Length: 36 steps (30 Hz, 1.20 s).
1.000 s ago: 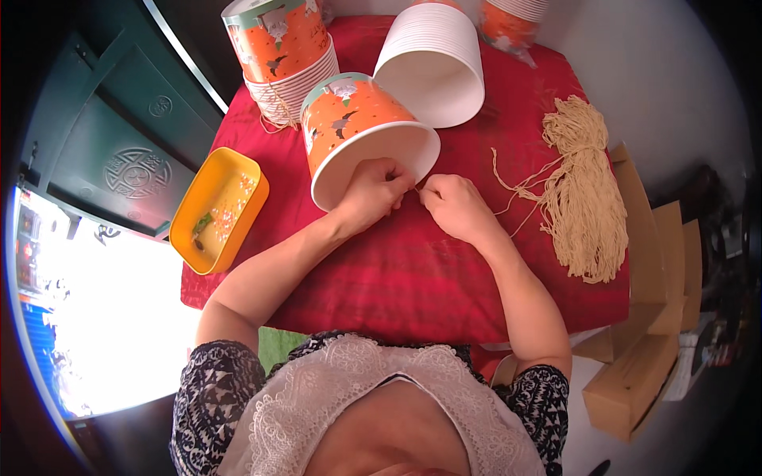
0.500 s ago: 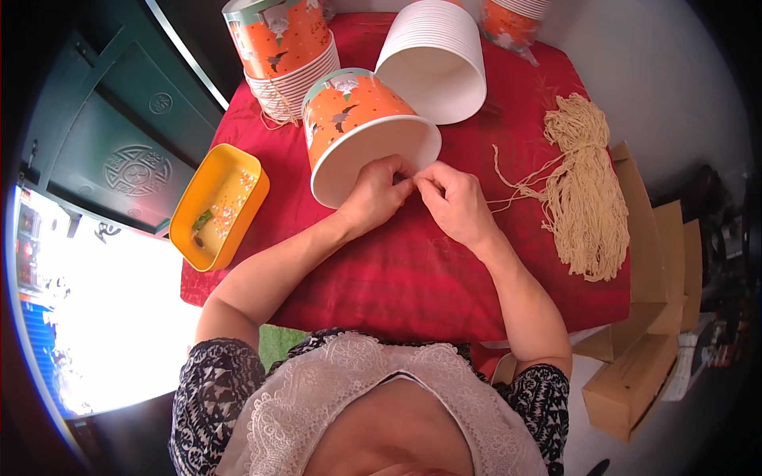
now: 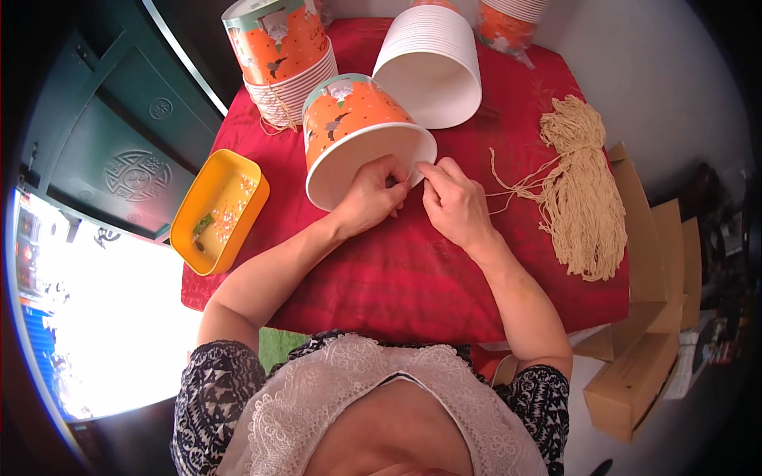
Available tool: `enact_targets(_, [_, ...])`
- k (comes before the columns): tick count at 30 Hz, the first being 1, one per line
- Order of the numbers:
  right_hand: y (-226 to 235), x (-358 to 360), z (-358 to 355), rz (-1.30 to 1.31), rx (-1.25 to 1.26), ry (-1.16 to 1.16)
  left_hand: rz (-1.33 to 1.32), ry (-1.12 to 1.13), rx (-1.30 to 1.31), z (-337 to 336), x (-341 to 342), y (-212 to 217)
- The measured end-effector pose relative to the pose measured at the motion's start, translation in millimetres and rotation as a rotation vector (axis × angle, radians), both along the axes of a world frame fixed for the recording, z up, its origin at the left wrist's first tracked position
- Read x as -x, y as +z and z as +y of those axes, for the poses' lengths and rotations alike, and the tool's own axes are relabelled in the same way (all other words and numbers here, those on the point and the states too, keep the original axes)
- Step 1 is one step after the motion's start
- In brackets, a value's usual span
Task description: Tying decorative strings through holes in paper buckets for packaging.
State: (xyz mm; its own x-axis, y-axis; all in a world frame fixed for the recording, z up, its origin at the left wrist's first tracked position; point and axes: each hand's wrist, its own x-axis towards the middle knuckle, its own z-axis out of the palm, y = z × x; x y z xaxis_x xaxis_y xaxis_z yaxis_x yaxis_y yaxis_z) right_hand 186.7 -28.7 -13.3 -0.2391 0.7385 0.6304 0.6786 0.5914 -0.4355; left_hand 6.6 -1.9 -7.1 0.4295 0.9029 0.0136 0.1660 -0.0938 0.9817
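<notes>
An orange paper bucket [image 3: 357, 111] with a pale green band and dark printed figures lies tilted on the table, its white-rimmed mouth towards me. My left hand [image 3: 371, 192] is at the near right part of that mouth, thumb and fingers closed on a thin string [image 3: 410, 170]. Just right of it, my right hand [image 3: 459, 203] pinches at the rim, the string between the two hands; its fingertips partly hide what they grip. A hank of beige string [image 3: 586, 198] lies on the right, loose strands trailing towards my right hand.
A yellow tub [image 3: 252, 208] with small bits inside stands at left. Behind are a stack of orange buckets [image 3: 278, 51], nested white buckets [image 3: 429, 47] on their side and a bagged stack [image 3: 508, 28]. Red cloth [image 3: 381, 278] covers the table; cardboard boxes [image 3: 635, 381] sit at right.
My hands have moved slightly apart at the rim, and my right hand has turned a little. A bit of string now shows between them. The bucket has stayed about in place.
</notes>
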Motion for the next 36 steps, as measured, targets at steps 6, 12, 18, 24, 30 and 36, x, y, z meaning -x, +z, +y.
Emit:
enact_targets(6, [-3.6, 6.8, -0.5, 0.046, 0.106, -0.002, -0.036, -0.036, 0.002, 2.1, 2.7, -4.4])
enact_targets(12, [-10.7, 7.3, 5.0, 0.088, 0.131, 0.008, -0.029, -0.051, 0.019, 1.9, 2.5, -2.6])
enact_targets(18, [-6.6, 7.1, 2.0, 0.109, 0.144, 0.01, -0.017, -0.024, 0.014, 3.3, 2.4, -3.3])
enact_targets(24, [-8.1, 7.4, -2.2, 0.151, 0.19, 0.033, -0.051, 0.033, 0.097, 2.8, -2.2, 1.7])
enact_targets(30, [-5.4, 9.5, -7.5, 0.105, 0.174, 0.053, -0.059, 0.002, 0.116, 7.1, 0.4, 0.3])
enact_targets(36, [17.9, 28.7, -36.1, -0.271, -0.184, 0.178, -0.076, 0.025, 0.021, 8.8, 2.2, -10.5])
